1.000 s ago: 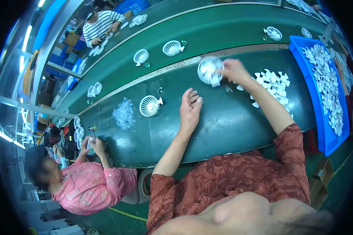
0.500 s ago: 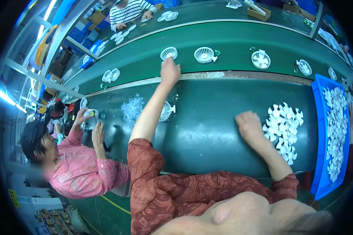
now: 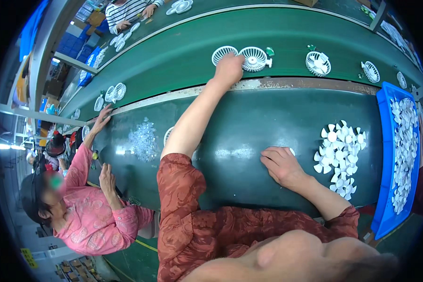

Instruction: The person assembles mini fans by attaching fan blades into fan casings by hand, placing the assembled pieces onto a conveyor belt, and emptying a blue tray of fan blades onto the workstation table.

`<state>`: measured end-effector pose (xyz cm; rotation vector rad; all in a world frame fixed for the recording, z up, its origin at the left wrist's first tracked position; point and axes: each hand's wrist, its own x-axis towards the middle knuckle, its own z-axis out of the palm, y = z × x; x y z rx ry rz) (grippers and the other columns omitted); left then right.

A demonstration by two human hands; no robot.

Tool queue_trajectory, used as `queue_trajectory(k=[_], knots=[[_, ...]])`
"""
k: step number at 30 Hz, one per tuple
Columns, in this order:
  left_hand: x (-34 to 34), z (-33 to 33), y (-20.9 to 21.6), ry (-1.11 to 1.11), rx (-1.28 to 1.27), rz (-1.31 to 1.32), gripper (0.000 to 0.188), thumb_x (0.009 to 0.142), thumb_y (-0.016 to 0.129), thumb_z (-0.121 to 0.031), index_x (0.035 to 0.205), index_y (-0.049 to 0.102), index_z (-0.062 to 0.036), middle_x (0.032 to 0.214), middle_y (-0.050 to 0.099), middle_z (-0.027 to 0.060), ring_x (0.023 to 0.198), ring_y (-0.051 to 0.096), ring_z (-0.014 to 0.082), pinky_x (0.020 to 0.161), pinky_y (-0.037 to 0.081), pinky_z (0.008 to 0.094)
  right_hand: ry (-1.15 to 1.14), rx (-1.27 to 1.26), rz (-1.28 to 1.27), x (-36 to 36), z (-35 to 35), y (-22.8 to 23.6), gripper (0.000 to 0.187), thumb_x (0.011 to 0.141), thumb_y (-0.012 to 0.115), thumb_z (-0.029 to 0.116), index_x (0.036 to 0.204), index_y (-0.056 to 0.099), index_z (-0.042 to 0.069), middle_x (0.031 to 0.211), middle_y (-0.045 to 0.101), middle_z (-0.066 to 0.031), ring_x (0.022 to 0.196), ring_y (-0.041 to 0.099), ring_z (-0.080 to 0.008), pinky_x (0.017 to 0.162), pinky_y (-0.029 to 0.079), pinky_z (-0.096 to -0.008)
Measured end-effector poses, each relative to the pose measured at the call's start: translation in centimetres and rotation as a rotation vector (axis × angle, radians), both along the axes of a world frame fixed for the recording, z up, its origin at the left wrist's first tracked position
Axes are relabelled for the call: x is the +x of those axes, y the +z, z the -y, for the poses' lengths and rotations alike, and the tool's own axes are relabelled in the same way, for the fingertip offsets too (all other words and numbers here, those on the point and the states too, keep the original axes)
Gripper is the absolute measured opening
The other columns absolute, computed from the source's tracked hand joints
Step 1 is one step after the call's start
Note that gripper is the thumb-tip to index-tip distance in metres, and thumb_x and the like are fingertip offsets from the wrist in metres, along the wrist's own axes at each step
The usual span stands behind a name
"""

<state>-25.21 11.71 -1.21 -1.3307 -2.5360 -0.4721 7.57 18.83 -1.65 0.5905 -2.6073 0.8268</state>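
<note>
My left hand reaches across to the green conveyor, its fingers closed at the rim of a white slatted fan housing. A second round fan housing lies directly against it on the right, close by my fingertips. On the dark green worktop, my right hand is palm down with bent fingers. A small white edge, which looks like part of a fan blade, peeks out beside it; the rest is hidden under the hand. Right of that hand lies a loose pile of white fan blades.
A blue tray full of fan blades stands at the right edge. Small clear parts lie heaped left of my arm. More housings sit along the conveyor. A co-worker in pink works at my left; another sits across.
My left hand has moved right with the housing, up against the neighbouring one. My right hand has shifted left and down, and a white edge now shows beside it. The pink-sleeved co-worker reaches toward the conveyor.
</note>
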Motion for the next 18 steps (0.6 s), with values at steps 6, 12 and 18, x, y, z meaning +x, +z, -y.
queue_trajectory(k=[6, 12, 18], knots=[[6.9, 3.5, 3.7, 0.001, 0.018, -0.079, 0.014, 0.076, 0.052, -0.005, 0.082, 0.065, -0.0060, 0.079, 0.058, 0.0170, 0.081, 0.059, 0.0352, 0.070, 0.047, 0.0462, -0.011, 0.030, -0.074, 0.0, -0.3, -1.4, 0.028, 0.071, 0.062, 0.002, 0.099, 0.057, 0.000, 0.105, 0.056, -0.0125, 0.103, 0.054, -0.0283, 0.083, 0.043, -0.0393], [16.4, 12.2, 2.8, -0.014, -0.086, 0.058, 0.008, 0.069, 0.056, -0.003, 0.076, 0.060, -0.0008, 0.079, 0.056, 0.0202, 0.079, 0.058, 0.0374, 0.067, 0.047, 0.0476, -0.243, -0.192, -0.163, -0.4, -2.8, 0.5, 0.023, 0.076, 0.057, -0.010, 0.098, 0.060, -0.004, 0.097, 0.061, -0.0194, 0.089, 0.061, -0.0353, 0.076, 0.051, -0.0373], [19.1, 15.1, 3.3, -0.012, -0.044, 0.081, 0.032, 0.077, 0.050, -0.002, 0.106, 0.062, -0.0042, 0.094, 0.061, 0.0173, 0.089, 0.059, 0.0348, 0.076, 0.048, 0.0453, -0.416, -0.534, 0.061, -0.6, -6.7, 1.1, 0.017, 0.089, 0.052, 0.001, 0.103, 0.060, -0.003, 0.096, 0.065, -0.0104, 0.088, 0.065, -0.0188, 0.078, 0.050, -0.0270]])
